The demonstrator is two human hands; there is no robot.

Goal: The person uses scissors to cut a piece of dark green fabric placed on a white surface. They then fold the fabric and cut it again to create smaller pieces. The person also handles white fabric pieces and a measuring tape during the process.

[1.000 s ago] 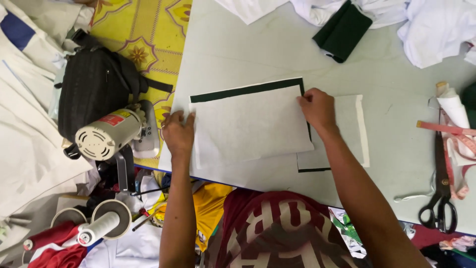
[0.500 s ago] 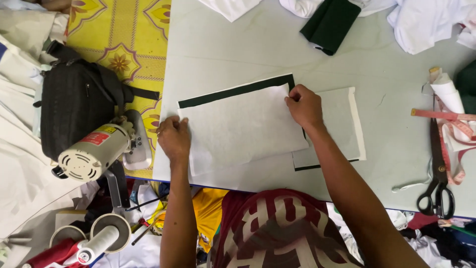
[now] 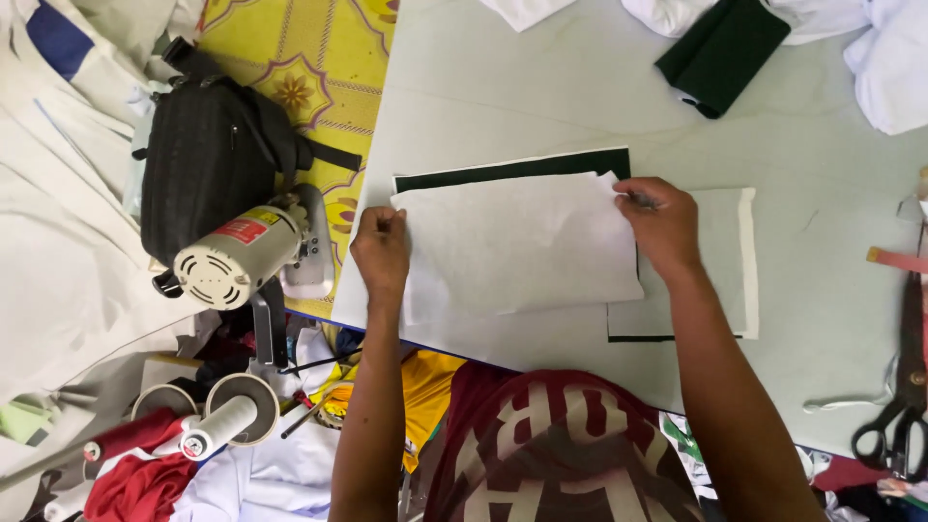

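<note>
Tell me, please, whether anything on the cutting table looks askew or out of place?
The white rectangular fabric sheet sits slightly tilted on the dark green fabric piece, leaving a green strip along its top. The left hand and right hand hold its corners. Nothing looks spilled or damaged.

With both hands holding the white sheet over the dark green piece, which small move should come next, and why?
Probably slide the white sheet slightly up and square it: its top edge sits tilted, leaving a green strip uncovered. The left hand and right hand already grip its two ends.

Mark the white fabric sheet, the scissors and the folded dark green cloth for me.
white fabric sheet (image 3: pixel 517 242), head view, middle of the sheet.
scissors (image 3: pixel 894 430), head view, black handle loops.
folded dark green cloth (image 3: pixel 723 50), head view, centre of the fold.
</note>
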